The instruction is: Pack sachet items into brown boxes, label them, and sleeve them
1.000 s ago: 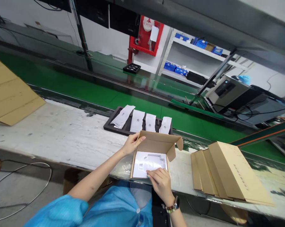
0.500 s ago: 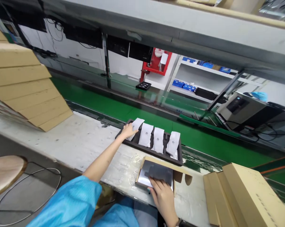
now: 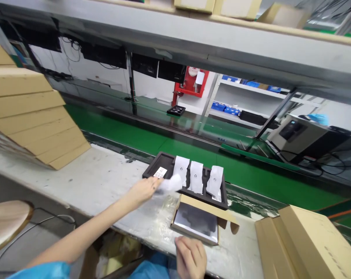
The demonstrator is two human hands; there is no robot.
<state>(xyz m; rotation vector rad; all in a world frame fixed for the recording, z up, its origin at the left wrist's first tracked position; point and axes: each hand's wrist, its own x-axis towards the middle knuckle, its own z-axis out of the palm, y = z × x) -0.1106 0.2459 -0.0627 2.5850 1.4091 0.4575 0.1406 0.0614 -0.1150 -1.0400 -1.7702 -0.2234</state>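
Note:
My left hand (image 3: 144, 189) is closed on a white pouch (image 3: 170, 183), blurred by motion, held just in front of the black foam tray (image 3: 163, 160). Three more white pouches (image 3: 196, 176) stand in the tray's slots, and a small white label (image 3: 160, 172) lies in the emptied left slot. In front of the tray sits an open cardboard box (image 3: 197, 221) with a shiny grey insert inside. My right hand (image 3: 191, 257) rests at the box's near edge, fingers curled, holding nothing that I can see.
A stack of flat cardboard boxes (image 3: 26, 112) leans at the left. More folded boxes (image 3: 306, 244) lie at the right. Behind the tray runs a green conveyor belt (image 3: 128, 131). A round wooden stool (image 3: 6, 219) stands at lower left.
My left hand has lifted the leftmost pouch out of the tray and drawn it toward me. My right hand has slid back off the insert to the box's near edge.

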